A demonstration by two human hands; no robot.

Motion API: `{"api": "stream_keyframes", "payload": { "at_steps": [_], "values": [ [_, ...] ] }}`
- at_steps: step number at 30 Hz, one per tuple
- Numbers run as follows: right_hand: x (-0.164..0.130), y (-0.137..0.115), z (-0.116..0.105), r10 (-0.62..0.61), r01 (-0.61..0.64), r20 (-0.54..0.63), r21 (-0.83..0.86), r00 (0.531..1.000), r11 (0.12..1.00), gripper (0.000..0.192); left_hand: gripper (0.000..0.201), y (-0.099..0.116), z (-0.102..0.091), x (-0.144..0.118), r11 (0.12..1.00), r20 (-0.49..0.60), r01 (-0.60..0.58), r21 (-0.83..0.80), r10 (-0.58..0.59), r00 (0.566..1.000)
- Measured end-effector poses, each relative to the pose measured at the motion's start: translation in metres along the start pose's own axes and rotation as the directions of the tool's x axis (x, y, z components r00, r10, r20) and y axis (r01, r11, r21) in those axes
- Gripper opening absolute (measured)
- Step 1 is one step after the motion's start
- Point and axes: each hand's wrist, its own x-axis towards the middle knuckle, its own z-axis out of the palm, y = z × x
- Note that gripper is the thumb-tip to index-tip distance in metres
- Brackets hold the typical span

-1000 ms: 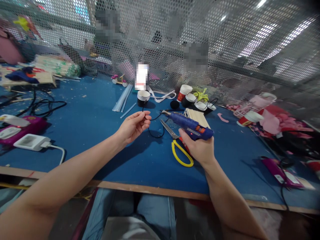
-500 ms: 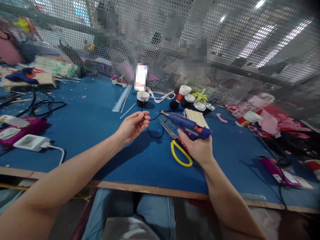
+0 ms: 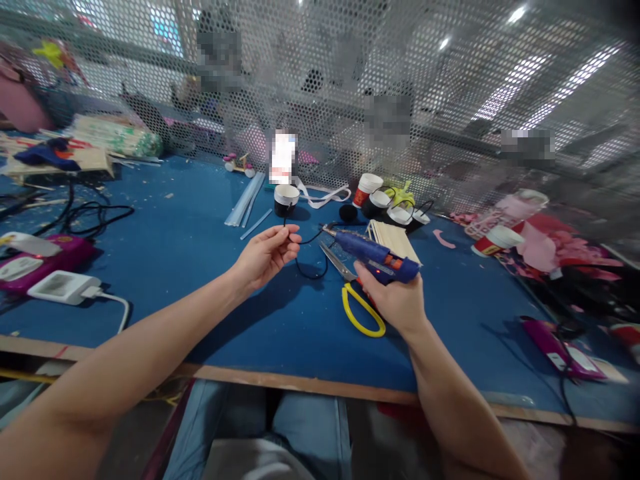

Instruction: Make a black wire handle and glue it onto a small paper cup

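Observation:
Between thumb and fingers, my left hand (image 3: pixel 270 253) pinches a thin black cord (image 3: pixel 314 275) that loops down to the right. My right hand (image 3: pixel 397 300) is wrapped round a blue hot glue gun (image 3: pixel 367 248), its nozzle pointing left, close to the cord. Beneath the gun lie scissors with yellow handles (image 3: pixel 363 327), partly covered by my right hand. Just beyond my left hand stands a black and white paper cup (image 3: pixel 287 200). A stack of wooden sticks (image 3: pixel 395 239) lies behind the glue gun.
Clear glue sticks (image 3: pixel 245 203) lie back left of the cup. A lit phone (image 3: pixel 283 157) stands against the mesh screen (image 3: pixel 330 87). More cups (image 3: pixel 367 190) are at the back right. Purple power strips (image 3: pixel 65 257) sit at both sides, with cables. Pink scraps (image 3: pixel 545 247) lie right.
The view has tilted very slightly. Both hands keep almost the same place, the left still pinching the cord and the right still holding the glue gun.

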Motion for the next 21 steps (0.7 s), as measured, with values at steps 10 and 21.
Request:
{"api": "stream_keyframes", "payload": {
  "at_steps": [10, 21],
  "values": [
    [-0.0004, 0.0032, 0.0014, -0.041, 0.037, -0.079, -0.044, 0.996, 0.998, 0.017, 0.013, 0.0000, 0.0016, -0.0006, 1.000, -0.001, -0.005, 0.011, 0.005, 1.000],
    [-0.0010, 0.0041, 0.0022, -0.044, 0.044, -0.029, -0.026, 0.999, 0.999, 0.018, 0.013, -0.0005, 0.0010, -0.0003, 1.000, -0.003, 0.007, -0.002, -0.007, 1.000]
  ]
}}
